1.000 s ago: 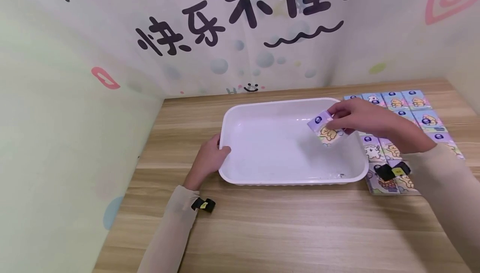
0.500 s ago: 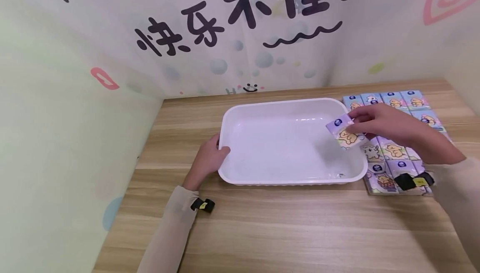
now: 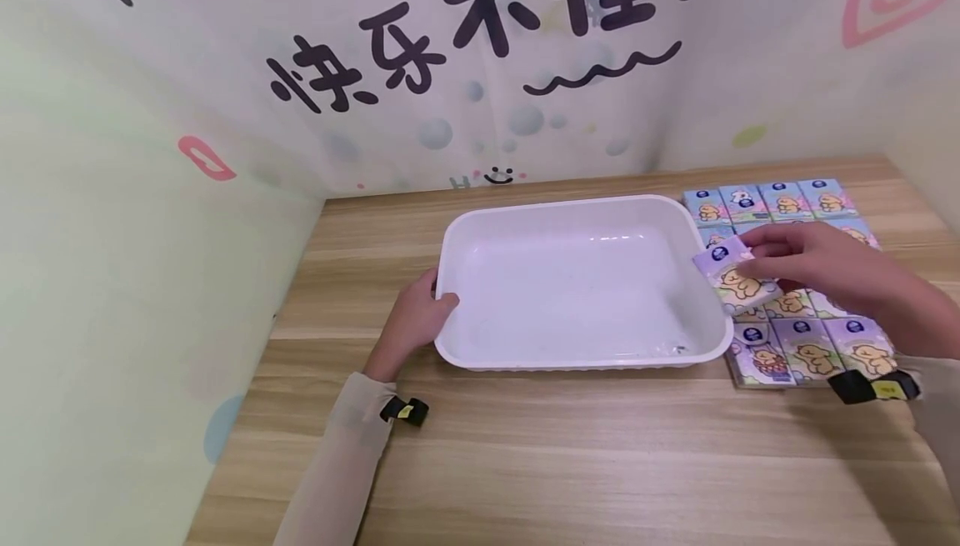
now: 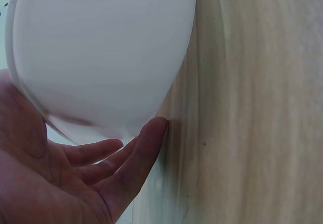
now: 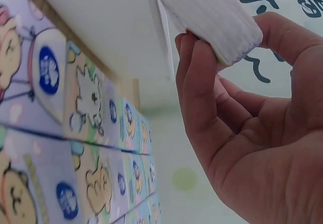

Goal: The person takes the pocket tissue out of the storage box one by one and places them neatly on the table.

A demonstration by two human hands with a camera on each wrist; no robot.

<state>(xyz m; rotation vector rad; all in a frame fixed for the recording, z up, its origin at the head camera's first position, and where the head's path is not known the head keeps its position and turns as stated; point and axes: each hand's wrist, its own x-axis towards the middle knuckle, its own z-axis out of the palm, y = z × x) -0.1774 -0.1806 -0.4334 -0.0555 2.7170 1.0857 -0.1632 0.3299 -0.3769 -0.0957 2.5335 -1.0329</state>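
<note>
My left hand (image 3: 412, 313) holds the left edge of a white plastic tray (image 3: 551, 304), with the thumb over the rim. In the left wrist view, its fingers (image 4: 133, 168) reach under the tray's outer wall (image 4: 106, 57). A small purple tissue pack (image 3: 737, 281) with a cartoon puppy is pinched between thumb and fingers of my right hand (image 3: 832, 267), above the tray's right rim. The right wrist view shows the pack's white side (image 5: 222, 27). Below and beside that hand, several more tissue packs (image 3: 813, 346) lie in rows, partly hidden by hand and sleeve.
Tray and packs share a wooden table (image 3: 555, 454). Behind it hangs a white cloth (image 3: 375, 137) with black lettering, and a pale wall (image 3: 135, 279) stands at the left. The rows of packs sit close against the tray's right side.
My right hand has carried the tissue pack rightward, from over the inside of the tray to its right rim, near the rows of packs. The left hand keeps its place on the tray.
</note>
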